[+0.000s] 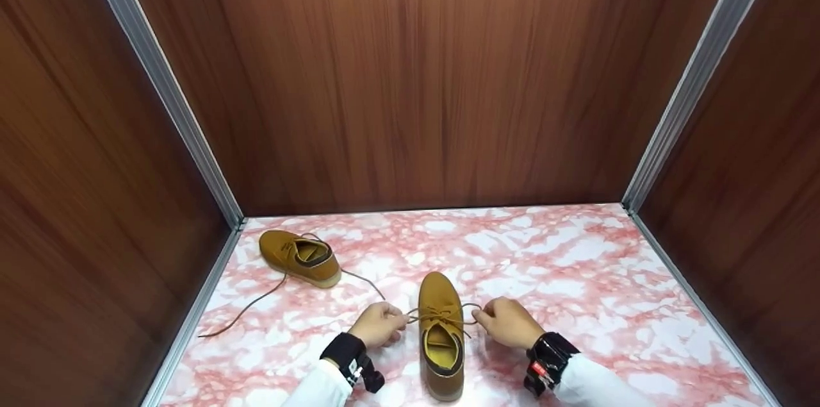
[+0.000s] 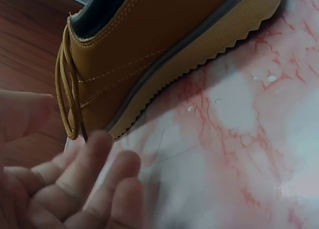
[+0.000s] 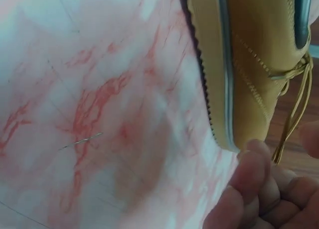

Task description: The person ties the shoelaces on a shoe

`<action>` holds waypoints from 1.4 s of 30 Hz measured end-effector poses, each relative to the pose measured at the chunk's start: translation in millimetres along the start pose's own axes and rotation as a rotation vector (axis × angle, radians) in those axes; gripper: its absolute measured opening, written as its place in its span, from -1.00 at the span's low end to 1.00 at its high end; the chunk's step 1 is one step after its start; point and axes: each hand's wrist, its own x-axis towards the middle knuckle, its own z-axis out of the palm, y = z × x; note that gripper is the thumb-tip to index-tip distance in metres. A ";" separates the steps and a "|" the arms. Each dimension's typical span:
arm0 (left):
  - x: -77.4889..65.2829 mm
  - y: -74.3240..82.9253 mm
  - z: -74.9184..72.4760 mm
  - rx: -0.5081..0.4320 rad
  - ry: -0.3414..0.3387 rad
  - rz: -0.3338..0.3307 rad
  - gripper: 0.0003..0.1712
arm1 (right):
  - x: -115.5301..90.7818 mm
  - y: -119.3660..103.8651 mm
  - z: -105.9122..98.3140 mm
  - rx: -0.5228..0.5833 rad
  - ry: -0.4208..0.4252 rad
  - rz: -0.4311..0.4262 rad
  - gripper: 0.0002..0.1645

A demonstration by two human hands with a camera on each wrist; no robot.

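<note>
A tan leather shoe [image 1: 441, 291] stands upright between the hands, toe pointing away. Its brown shoelace [image 1: 440, 316] is tied in a bow over the tongue, with loops reaching out to both sides. At the shoe's left, the left hand [image 1: 380, 324] pinches one loop by its outer end; the right hand [image 1: 510, 322] pinches the opposite loop. In the left wrist view the lace loops [image 2: 67, 84] hang from the shoe's throat beside curled fingers [image 2: 127, 199]. Similar loops [image 3: 297, 114] run down to the fingers [image 3: 249, 169] in the right wrist view.
A matching tan shoe [image 1: 278, 250] lies at the back left, its laces loose, one end [image 1: 240, 314] trailing forward, another to the right. The pink-and-white marbled tabletop [image 1: 544, 253] is bounded by wood-patterned panels [image 1: 423, 86] with metal edge strips.
</note>
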 end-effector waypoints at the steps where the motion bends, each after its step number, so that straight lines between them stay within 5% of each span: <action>1: -1.5 1.0 -0.4 0.009 0.000 -0.013 -0.64 | -1.5 -1.6 -0.8 0.002 -0.011 0.001 -0.50; 10: -13.4 4.6 2.7 0.024 -0.103 -0.065 -0.47 | -17.7 -11.4 0.7 0.046 -0.167 -0.005 -0.27; 17: -16.9 7.4 13.2 -0.008 -0.194 -0.040 -0.49 | -24.0 -13.3 10.7 0.115 -0.277 -0.035 -0.28; 29: -16.7 2.5 29.7 -0.081 -0.266 -0.090 -0.48 | -24.3 -13.9 21.1 0.219 -0.333 -0.078 -0.53; 42: -19.0 -7.3 36.5 -0.219 -0.281 -0.084 -0.54 | -28.4 -10.7 34.8 0.467 -0.348 0.005 -0.55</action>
